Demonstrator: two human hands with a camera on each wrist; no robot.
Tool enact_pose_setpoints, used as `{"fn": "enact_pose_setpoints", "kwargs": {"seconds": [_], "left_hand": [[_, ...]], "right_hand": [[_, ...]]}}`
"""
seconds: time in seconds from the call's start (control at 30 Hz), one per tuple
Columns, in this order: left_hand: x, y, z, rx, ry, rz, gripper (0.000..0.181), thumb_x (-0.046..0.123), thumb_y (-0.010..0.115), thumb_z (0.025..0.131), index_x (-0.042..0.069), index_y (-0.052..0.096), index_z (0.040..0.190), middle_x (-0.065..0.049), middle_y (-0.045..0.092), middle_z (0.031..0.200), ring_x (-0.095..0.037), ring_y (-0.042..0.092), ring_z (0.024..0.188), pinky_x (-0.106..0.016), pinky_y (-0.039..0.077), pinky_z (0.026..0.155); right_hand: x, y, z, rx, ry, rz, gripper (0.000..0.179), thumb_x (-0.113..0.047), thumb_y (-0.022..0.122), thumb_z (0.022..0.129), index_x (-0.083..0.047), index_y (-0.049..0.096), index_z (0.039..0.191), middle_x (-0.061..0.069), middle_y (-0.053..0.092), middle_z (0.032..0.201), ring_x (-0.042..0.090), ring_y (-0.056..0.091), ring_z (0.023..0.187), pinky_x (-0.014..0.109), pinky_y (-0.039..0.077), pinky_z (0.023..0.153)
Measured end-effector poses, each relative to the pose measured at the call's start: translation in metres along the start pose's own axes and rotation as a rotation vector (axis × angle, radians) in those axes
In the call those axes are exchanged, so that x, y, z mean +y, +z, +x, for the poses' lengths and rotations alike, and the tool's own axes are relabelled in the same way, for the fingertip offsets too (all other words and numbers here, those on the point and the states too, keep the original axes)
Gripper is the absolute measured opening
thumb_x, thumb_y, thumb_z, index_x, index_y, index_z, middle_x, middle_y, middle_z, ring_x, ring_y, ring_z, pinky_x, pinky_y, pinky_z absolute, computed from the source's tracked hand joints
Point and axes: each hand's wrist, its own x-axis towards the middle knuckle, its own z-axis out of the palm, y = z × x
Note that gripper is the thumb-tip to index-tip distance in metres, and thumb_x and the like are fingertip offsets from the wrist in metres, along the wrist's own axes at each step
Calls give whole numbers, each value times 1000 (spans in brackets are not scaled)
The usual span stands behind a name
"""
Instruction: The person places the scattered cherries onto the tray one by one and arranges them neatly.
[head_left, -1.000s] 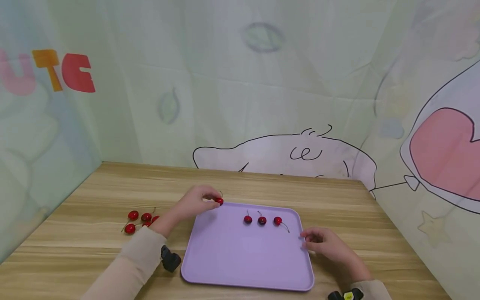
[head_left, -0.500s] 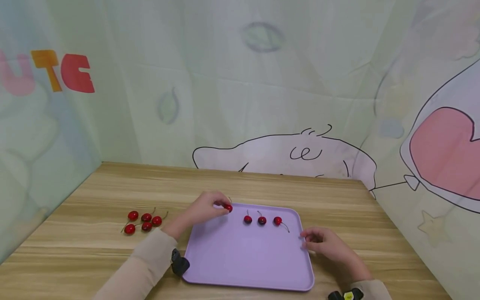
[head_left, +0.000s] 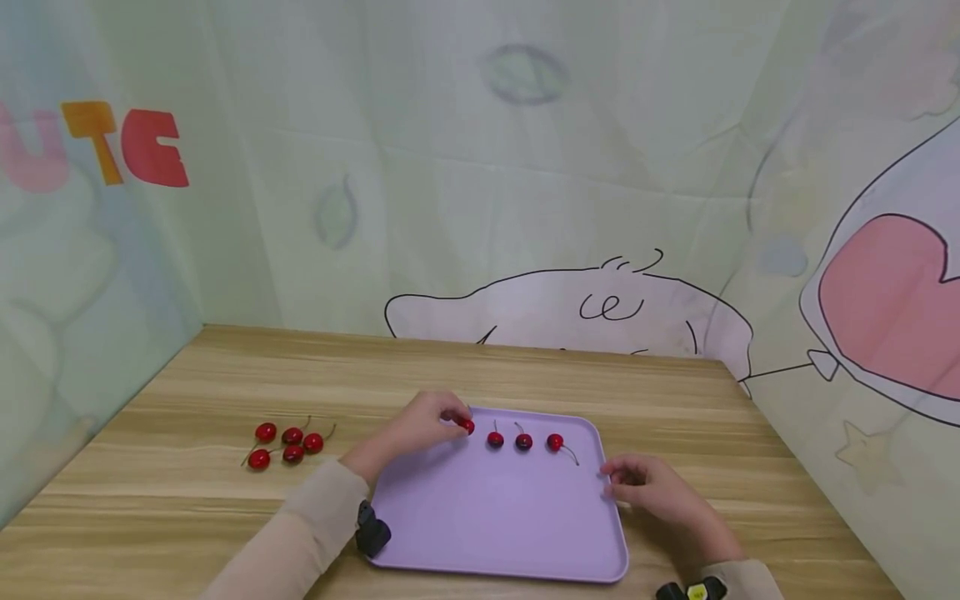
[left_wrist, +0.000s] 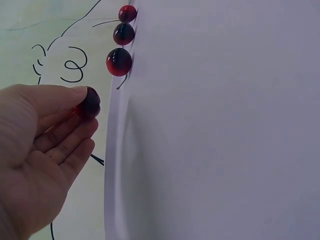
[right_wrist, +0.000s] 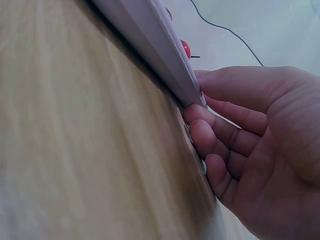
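Observation:
Between thumb and fingertips my left hand pinches a dark red cherry, held over the far left part of a lilac tray. To the right of it, three cherries lie in a row along the tray's far side: one cherry nearest the hand, a middle cherry, and a right cherry with its stem toward the near right. My right hand grips the tray's right edge, thumb at the rim and curled fingers below it in the right wrist view.
Several more cherries lie in a loose group on the wooden table, left of the tray. A printed curtain hangs behind the table and along both sides.
My left hand has carried its cherry rightward and nearer, from the tray's far left corner toward the row. The right hand and the three cherries have stayed put.

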Motion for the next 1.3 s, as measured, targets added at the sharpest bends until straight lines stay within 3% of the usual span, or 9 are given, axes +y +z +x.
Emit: {"fn": "enact_pose_setpoints", "kwargs": {"seconds": [0.23, 0.43, 0.73, 1.0, 1.3], "left_hand": [[7, 4, 0, 9, -54, 11, 16, 3, 72, 82, 3, 71, 98, -2, 69, 94, -20, 63, 93, -38, 53, 85], [4, 9, 3, -8, -92, 4, 15, 4, 72, 83, 5, 72, 98, -1, 67, 92, -16, 59, 88, -35, 53, 83], [-1, 11, 4, -34, -76, -3, 14, 3, 74, 82, 4, 72, 95, -2, 66, 88, -14, 57, 83, -34, 52, 79], [-3, 12, 5, -53, -75, 10, 12, 4, 74, 81, 5, 72, 93, 0, 66, 86, -13, 58, 80, -31, 52, 76], [-2, 12, 5, -48, -81, 12, 12, 4, 74, 81, 5, 72, 92, 0, 66, 86, -13, 58, 81, -31, 51, 76]], "right_hand": [[0, 0, 0, 0, 5, 5, 31, -14, 69, 87, 5, 64, 112, 6, 60, 88, 9, 52, 75, 21, 46, 60], [-2, 0, -1, -2, 14, 12, 32, -14, 69, 87, 5, 64, 112, 6, 60, 88, 11, 52, 75, 22, 47, 59], [-1, -1, 0, -6, 39, -2, 32, -17, 68, 88, 3, 64, 112, 5, 59, 88, 13, 53, 75, 23, 47, 59], [0, 0, 0, -10, -18, 5, 33, -14, 69, 87, 8, 63, 111, 6, 60, 87, 7, 53, 75, 21, 46, 60], [-1, 0, -1, -11, -11, 5, 33, -14, 69, 87, 7, 63, 111, 6, 60, 87, 8, 53, 75, 21, 46, 60]]}}
